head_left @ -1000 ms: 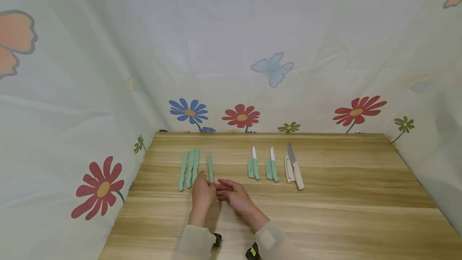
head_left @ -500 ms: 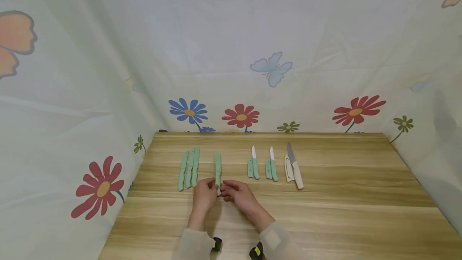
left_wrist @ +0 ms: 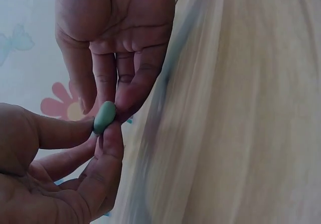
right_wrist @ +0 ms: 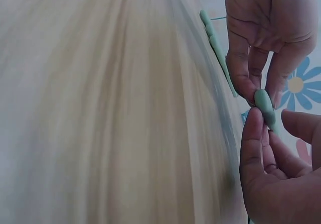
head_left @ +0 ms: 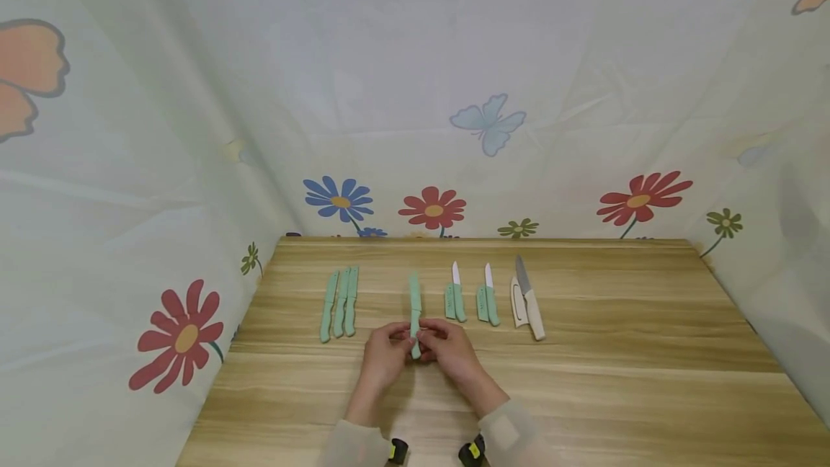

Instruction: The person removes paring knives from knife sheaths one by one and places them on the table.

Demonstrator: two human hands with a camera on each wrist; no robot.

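Left hand (head_left: 387, 352) and right hand (head_left: 447, 347) both pinch the near end of the green sheathed knife (head_left: 415, 305), pointing away.

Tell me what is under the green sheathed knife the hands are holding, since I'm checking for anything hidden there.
Under the green sheathed knife, only the wooden table shows. The left hand and right hand cover its near end.

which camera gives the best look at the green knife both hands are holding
The head view: the green knife shows full length between the left hand and right hand. Both wrist views show only its rounded handle end, pinched by fingertips.
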